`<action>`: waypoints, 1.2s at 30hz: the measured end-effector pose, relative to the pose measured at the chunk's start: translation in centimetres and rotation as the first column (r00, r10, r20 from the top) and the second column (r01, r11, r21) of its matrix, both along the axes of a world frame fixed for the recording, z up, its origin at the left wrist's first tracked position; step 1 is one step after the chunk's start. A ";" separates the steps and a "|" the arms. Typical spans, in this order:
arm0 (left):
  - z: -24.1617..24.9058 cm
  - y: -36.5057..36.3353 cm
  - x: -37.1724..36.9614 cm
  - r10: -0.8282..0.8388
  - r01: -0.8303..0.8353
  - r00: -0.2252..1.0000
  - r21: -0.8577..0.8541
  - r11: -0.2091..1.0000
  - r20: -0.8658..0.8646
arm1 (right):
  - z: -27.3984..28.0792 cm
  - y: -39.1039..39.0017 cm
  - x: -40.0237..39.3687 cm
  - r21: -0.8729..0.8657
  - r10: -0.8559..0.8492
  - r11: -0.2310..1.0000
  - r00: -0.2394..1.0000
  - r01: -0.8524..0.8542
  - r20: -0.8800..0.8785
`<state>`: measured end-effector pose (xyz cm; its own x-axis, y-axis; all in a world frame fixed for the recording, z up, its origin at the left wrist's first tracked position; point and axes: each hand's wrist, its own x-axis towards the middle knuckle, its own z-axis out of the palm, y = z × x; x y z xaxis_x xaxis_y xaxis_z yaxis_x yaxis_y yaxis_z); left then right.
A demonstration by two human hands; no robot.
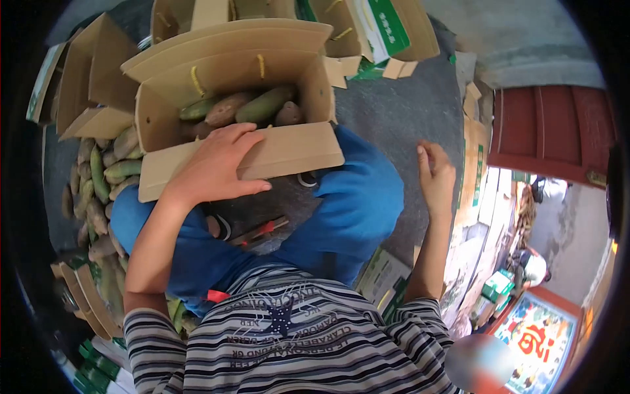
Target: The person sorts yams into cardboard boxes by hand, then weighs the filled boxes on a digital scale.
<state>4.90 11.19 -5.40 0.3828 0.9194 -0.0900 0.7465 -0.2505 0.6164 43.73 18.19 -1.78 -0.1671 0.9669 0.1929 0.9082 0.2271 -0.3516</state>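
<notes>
A cardboard box [236, 72] with yellow rope handles stands in front of my bent knees. Inside it lie several long green and brown vegetables [260, 106], some hidden behind the near wall. My left hand [220, 164] lies spread over the box's front flap [298, 150], fingertips at its upper edge and thumb pointing right. My right hand [437, 172] is raised off to the right, apart from the box, fingers loosely curled and thumb a little away from them. Nothing shows in it.
A pile of similar vegetables [98, 180] lies on the left. More cardboard boxes stand at the far left [98, 72] and behind, one with a green label [387, 29]. A red door [551, 134] is on the right. Another person [533, 268] appears farther off.
</notes>
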 end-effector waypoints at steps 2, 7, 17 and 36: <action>-0.2 -0.2 -0.3 -0.010 0.010 1.000 0.034 0.999 0.000 | 2.7 0.1 -4.6 0.088 0.148 0.986 0.986 -0.141 -0.071; 1.0 -0.1 -2.0 -0.010 0.010 0.999 0.013 1.000 0.034 | 6.7 -0.1 -14.7 0.109 0.583 0.810 0.812 -0.577 -0.033; -0.3 0.7 -6.0 0.492 -0.615 0.632 0.001 0.788 0.598 | 0.0 3.3 -21.6 -0.220 0.731 0.682 0.655 -0.697 0.191; 1.2 -0.2 -4.5 0.521 -0.647 0.621 0.007 0.763 0.586 | -0.6 1.3 -21.7 -0.260 0.686 0.727 0.685 -0.635 0.246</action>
<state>0.44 10.95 -4.16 -0.3173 0.9351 0.1578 0.3523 -0.0383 0.9351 22.05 19.49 -2.41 -0.7976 0.5928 -0.1120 0.6032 0.7805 -0.1643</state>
